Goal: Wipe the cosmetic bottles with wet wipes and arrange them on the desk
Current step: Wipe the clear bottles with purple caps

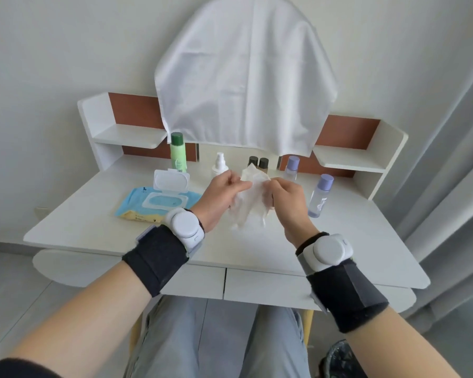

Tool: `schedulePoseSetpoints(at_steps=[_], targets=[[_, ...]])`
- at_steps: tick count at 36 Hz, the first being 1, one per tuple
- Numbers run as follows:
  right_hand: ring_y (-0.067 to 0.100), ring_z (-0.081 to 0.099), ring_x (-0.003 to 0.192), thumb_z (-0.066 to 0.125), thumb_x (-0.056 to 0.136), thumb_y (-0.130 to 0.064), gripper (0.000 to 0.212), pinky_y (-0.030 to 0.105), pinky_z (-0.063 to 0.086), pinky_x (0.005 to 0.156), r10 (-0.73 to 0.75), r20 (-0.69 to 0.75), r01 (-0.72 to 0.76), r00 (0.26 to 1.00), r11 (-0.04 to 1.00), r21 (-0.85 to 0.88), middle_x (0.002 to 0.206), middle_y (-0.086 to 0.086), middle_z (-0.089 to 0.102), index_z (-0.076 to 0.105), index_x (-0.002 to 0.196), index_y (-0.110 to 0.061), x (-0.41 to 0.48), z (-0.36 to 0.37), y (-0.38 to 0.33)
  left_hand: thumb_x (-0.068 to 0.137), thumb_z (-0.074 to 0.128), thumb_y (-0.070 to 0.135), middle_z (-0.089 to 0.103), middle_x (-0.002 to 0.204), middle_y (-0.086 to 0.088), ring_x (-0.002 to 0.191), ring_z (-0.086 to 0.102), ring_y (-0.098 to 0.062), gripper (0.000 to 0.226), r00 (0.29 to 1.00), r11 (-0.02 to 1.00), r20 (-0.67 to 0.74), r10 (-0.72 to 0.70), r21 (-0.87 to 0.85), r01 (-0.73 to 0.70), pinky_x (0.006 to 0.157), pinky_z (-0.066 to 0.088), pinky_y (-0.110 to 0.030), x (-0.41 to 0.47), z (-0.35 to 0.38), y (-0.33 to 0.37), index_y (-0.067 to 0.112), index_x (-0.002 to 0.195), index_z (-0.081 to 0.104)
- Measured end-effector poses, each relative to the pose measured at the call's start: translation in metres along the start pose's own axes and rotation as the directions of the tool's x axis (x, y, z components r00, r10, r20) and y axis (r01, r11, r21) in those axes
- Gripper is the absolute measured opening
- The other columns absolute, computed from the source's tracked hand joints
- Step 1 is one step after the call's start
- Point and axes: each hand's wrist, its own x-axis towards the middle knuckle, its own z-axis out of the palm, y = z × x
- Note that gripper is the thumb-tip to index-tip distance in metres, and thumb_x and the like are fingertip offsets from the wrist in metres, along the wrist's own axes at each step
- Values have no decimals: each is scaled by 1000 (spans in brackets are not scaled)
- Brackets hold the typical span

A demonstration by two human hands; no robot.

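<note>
hands (257, 195) gripping wet wipe (250, 203), bottle hidden

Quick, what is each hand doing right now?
Left hand: closed, pinching the wet wipe.
Right hand: closed, pinching the same wipe's other side.

wet wipe (247, 203): white, crumpled, held above desk | wipe pack (159, 204): blue, lid open, flat at left | bottles: green (178, 152), white spray (220, 164), two dark-capped (258, 164), two purple-capped (320, 196), all upright
</note>
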Motion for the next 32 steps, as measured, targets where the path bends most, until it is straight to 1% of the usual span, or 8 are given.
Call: schedulePoseSetpoints(at_steps=[4, 7, 11, 16, 19, 21, 27, 32], targets=[[23, 51, 72, 49, 93, -11, 17, 38, 45, 71, 36, 78, -47, 996, 988, 145, 76, 12, 54, 61, 83, -5, 2, -11, -1, 78, 74, 5, 58, 91, -6, 84, 58, -20, 38, 998, 999, 47, 47, 14, -47, 67, 48, -30, 9, 7, -9, 17, 103, 48], [23, 55, 77, 52, 91, -17, 14, 38, 47, 77, 9, 141, -28, 990, 991, 133, 82, 12, 56, 61, 88, -5, 1, -18, 2, 83, 71, 8, 57, 85, -2, 75, 59, -14, 44, 996, 994, 1, 90, 62, -90, 62, 47, -24, 13, 15, -11, 27, 116, 49], [22, 54, 79, 49, 82, -24, 21, 36, 41, 74, 57, 85, -72, 995, 979, 189, 82, 9, 58, 60, 86, -7, -2, -22, 4, 92, 60, 10, 55, 84, -2, 56, 52, -11, 29, 990, 986, 23, 137, 90, -138, 57, 47, -26, 17, 20, -12, 25, 115, 53], [18, 62, 77, 40, 97, -15, 31, 35, 45, 78, 130, 12, -127, 991, 936, 328, 73, -2, 68, 63, 77, -15, -6, -23, 8, 96, 51, 7, 63, 81, -2, 59, 55, -13, 15, 988, 972, -5, 155, 180, -152, 57, 50, -29, 18, 11, -16, 16, 97, 62], [18, 52, 71, 44, 92, -13, 29, 33, 37, 72, 66, -2, -64, 998, 965, 254, 70, -1, 57, 54, 66, -16, -7, -21, 10, 92, 56, 7, 64, 80, 5, 65, 58, -16, 13, 969, 937, -78, 232, 287, -201, 63, 49, -30, 17, 3, -19, 17, 88, 63], [11, 50, 63, 44, 94, -7, 45, 30, 35, 64, 21, 38, -29, 999, 974, 225, 61, -10, 54, 50, 53, -24, -9, -15, 8, 91, 60, 16, 64, 83, 13, 77, 58, -14, 5, 951, 904, -75, 301, 341, -259, 71, 49, -28, 15, 1, -18, 17, 89, 65], [18, 42, 72, 49, 84, -25, 19, 30, 34, 61, -50, 112, 29, 992, 984, 178, 77, 8, 42, 45, 73, -10, -7, 2, 3, 84, 70, 39, 59, 91, 8, 79, 55, -1, 20, 858, 722, -30, 513, 556, -412, 68, 38, -10, 7, 10, -17, 20, 88, 65], [1, 47, 60, 48, 100, -13, 29, 15, 38, 57, -59, 141, 47, 988, 995, 83, 75, 0, 45, 47, 71, -18, -2, 6, 11, 90, 63, 19, 64, 85, 2, 76, 60, -16, 8, 853, 701, -61, 519, 600, -384, 74, 51, -36, 14, -1, -24, 16, 83, 64]])
